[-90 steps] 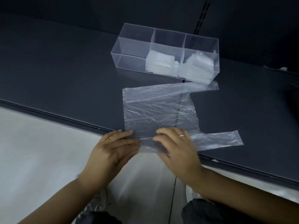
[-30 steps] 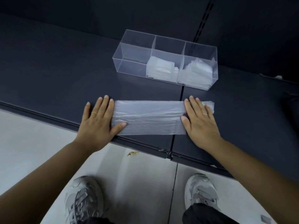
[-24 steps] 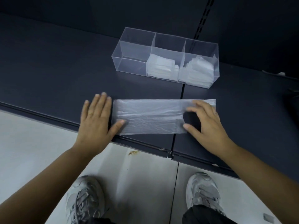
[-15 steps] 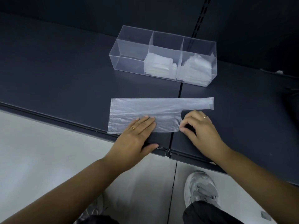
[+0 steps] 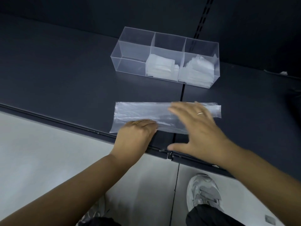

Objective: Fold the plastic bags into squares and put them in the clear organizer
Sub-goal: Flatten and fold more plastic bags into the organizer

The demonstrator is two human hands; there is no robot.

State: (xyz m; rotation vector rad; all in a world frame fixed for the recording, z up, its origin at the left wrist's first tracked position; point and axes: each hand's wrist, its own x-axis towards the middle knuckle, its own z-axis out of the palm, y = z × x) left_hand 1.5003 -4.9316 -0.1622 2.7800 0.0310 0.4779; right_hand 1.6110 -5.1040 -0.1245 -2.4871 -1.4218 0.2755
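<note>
A dark slate-blue shelf fills the view, with a seam running front to back and a grooved front rail above a pale grey floor. Behind it stands a dark back panel with a slotted upright.

The plastic bag lies near the front edge as 1 long flat strip across the seam. The left hand presses its near edge with straight fingers. The right hand is spread open and blurred over the strip's right half, gripping nothing; contact with the bag is unclear.

Beyond the bag, well apart, sits the clear organizer with 3 compartments. Its middle and right ones hold folded bags. A grey sneaker stands on the floor below.
</note>
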